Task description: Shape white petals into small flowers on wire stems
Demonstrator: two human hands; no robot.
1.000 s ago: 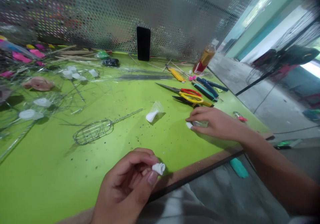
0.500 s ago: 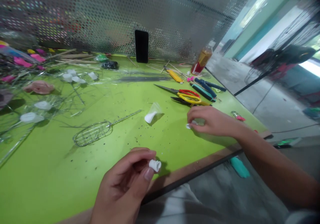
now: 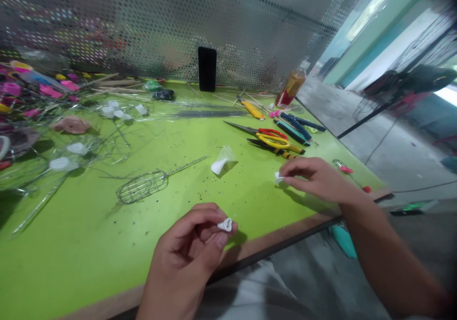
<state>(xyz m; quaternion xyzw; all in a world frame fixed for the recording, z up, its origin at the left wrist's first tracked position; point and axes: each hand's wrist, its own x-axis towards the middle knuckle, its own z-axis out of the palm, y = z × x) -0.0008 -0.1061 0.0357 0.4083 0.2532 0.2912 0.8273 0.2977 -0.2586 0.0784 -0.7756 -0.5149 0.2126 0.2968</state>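
Near the front edge of the green table, my left hand [image 3: 194,246] pinches a small rolled white piece [image 3: 225,224] between thumb and fingertips. Farther right, my right hand [image 3: 314,178] has its thumb and fingers closed on a thin white piece [image 3: 279,177] just at the tabletop. Between and beyond the hands lies a clear wrap with a white piece [image 3: 219,165] in it. A wire frame with a twisted handle [image 3: 143,187] rests on the table to the left.
Scissors with red and yellow handles [image 3: 273,138], pliers [image 3: 293,132] and a yellow cutter [image 3: 253,110] lie at the back right. A phone [image 3: 207,69] and a bottle [image 3: 291,87] stand behind. Wrapped white pieces, sticks and pink items crowd the left.
The view has shifted slightly to the left. The white piece in my left hand is turned a little, and the one at my right fingertips shows more.
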